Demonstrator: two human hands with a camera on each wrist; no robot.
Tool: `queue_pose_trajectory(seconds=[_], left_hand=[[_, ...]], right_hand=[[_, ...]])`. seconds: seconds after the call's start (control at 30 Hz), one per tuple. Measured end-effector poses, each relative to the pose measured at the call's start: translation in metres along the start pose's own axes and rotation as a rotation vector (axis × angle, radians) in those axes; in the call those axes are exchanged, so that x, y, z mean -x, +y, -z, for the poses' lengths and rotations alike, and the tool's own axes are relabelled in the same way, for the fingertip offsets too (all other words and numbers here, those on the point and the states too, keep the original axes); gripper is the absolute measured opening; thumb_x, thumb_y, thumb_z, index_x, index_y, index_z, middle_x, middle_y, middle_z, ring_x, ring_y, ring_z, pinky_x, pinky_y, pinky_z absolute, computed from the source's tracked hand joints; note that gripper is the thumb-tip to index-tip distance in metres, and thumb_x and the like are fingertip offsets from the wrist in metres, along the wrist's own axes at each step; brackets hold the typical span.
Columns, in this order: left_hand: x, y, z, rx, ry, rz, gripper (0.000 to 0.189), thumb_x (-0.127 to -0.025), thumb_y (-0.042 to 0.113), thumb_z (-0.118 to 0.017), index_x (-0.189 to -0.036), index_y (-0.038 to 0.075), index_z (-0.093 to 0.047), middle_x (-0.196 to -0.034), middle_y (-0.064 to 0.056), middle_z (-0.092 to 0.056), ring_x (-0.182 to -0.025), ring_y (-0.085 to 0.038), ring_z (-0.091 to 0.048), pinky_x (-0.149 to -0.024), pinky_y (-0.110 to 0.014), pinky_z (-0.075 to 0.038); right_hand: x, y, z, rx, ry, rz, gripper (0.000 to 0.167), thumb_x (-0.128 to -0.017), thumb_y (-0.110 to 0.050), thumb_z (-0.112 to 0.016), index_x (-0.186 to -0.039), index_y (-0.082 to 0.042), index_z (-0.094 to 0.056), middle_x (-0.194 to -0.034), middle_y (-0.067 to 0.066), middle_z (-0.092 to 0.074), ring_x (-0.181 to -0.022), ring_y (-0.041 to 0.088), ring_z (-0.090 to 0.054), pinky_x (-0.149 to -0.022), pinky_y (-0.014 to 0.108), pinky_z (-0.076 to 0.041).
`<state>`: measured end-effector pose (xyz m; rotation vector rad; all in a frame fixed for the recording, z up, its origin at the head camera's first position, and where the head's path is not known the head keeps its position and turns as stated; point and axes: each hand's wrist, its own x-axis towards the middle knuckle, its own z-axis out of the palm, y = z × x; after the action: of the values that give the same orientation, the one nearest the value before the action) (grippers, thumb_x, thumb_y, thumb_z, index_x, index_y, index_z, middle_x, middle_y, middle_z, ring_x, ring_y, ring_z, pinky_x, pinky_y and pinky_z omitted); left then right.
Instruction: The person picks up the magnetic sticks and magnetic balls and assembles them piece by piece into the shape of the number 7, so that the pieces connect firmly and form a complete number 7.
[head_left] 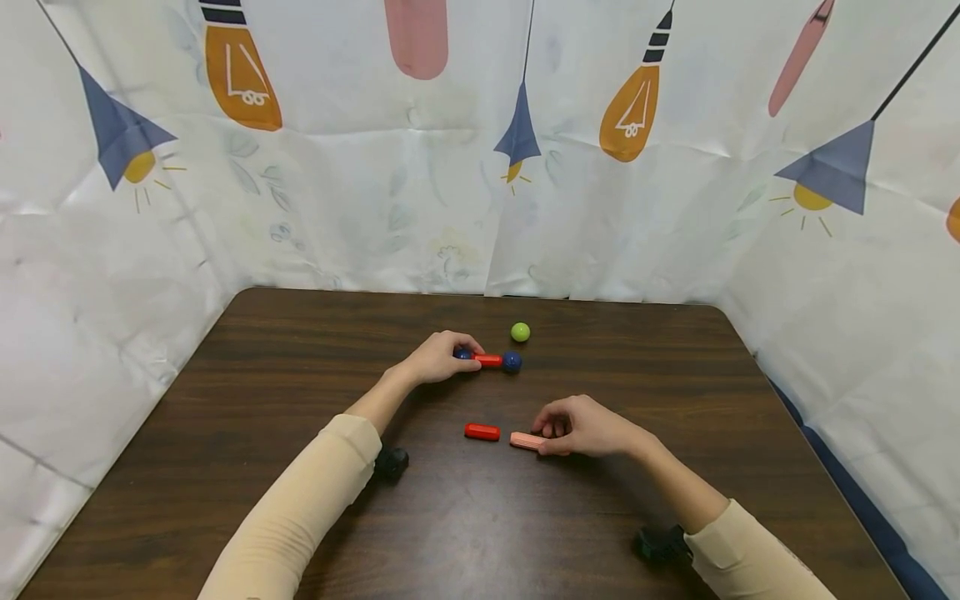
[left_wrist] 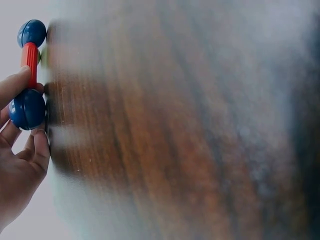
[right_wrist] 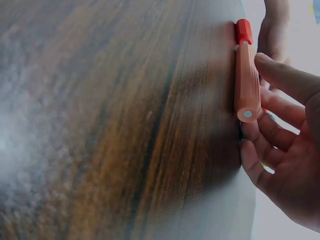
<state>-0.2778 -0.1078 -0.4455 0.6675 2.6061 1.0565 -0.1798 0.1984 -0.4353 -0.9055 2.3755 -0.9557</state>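
Observation:
In the head view my left hand (head_left: 441,357) grips a red rod (head_left: 489,361) that has a blue ball (head_left: 512,362) at each end. Its thumb lies on the rod beside the nearer blue ball (left_wrist: 27,109), as the left wrist view shows. My right hand (head_left: 588,427) pinches a pink rod (head_left: 527,441) low over the table, thumb on one side and fingers behind. A pale round disc shows in the pink rod's near end in the right wrist view. Just left of it lies a loose red rod (head_left: 482,432), roughly in line with it.
A small green ball (head_left: 521,332) sits on the dark wooden table (head_left: 300,350), beyond the blue-ended rod. Behind the table hangs a white printed curtain (head_left: 337,208), and more of it runs along both sides. Dark wrist devices are at both sleeves.

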Motion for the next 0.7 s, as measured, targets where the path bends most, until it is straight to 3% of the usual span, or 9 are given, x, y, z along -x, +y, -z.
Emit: queue_pose_trajectory(seconds=[0.23, 0.7], left_hand=[[0.0008, 0.0005, 0.0001, -0.002, 0.001, -0.007, 0.023, -0.097, 0.026, -0.075, -0.118, 0.015, -0.075, -0.111, -0.001, -0.069, -0.097, -0.021, -0.058, -0.091, -0.040, -0.047], [0.0009, -0.0001, 0.0013, -0.005, -0.006, -0.010, 0.023, -0.098, 0.026, -0.074, -0.118, 0.015, -0.075, -0.111, 0.000, -0.069, -0.096, -0.020, -0.057, -0.090, -0.039, -0.047]], right_hand=[[0.0005, 0.0024, -0.0010, 0.028, -0.008, -0.001, 0.021, -0.089, -0.025, -0.083, -0.107, -0.017, -0.074, -0.086, -0.009, -0.063, -0.079, 0.010, -0.058, -0.071, 0.028, -0.049], [0.0000, 0.0005, -0.0010, 0.034, -0.016, 0.045, 0.018, -0.090, -0.022, -0.083, -0.105, -0.015, -0.075, -0.084, -0.009, -0.063, -0.075, 0.009, -0.055, -0.067, 0.027, -0.047]])
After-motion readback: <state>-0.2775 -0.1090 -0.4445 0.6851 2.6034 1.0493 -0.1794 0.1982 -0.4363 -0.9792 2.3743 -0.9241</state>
